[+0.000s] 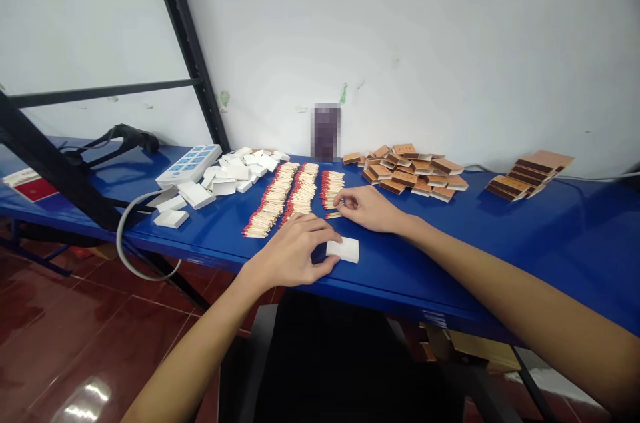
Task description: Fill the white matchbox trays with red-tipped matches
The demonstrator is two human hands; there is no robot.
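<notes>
My left hand [305,250] grips a small white matchbox tray [345,250] near the table's front edge, thumb on its near side and fingers on its far side. My right hand [367,208] is at the near end of the shortest row of red-tipped matches [332,184]. Its thumb and forefinger are pinched on matches there; how many is hidden by the fingers. Two longer rows of matches, a left one [273,200] and a middle one [302,191], lie beyond my left hand, red heads pointing left.
White trays [235,171] are heaped at the left, beside a white power strip [190,165] with a grey cable [123,236]. Orange-brown matchbox sleeves [405,170] form a pile behind my right hand. Flattened sleeves [530,173] stand farther right. A black metal frame [185,30] rises at left.
</notes>
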